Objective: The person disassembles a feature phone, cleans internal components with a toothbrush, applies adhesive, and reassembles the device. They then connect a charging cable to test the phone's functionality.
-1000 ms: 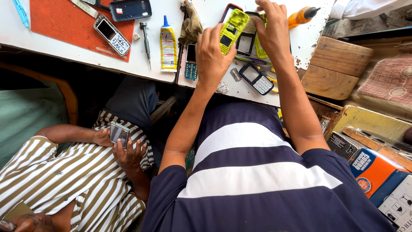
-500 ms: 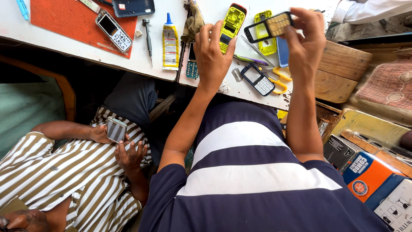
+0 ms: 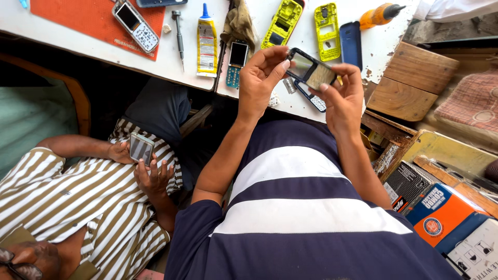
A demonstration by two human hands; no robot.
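In the head view we see our left hand (image 3: 262, 78) and right hand (image 3: 340, 96) raised together in the upper middle of the frame, both pinching a black phone front frame (image 3: 310, 70) by its edges, fingers closed narrowly on it. Above it on the white table (image 3: 181, 62) lie two yellow phone housings (image 3: 282, 23), a glue tube (image 3: 207, 41) and a screwdriver (image 3: 179, 33). At lower left, another person's hand (image 3: 153, 176) holds a small phone (image 3: 140, 148).
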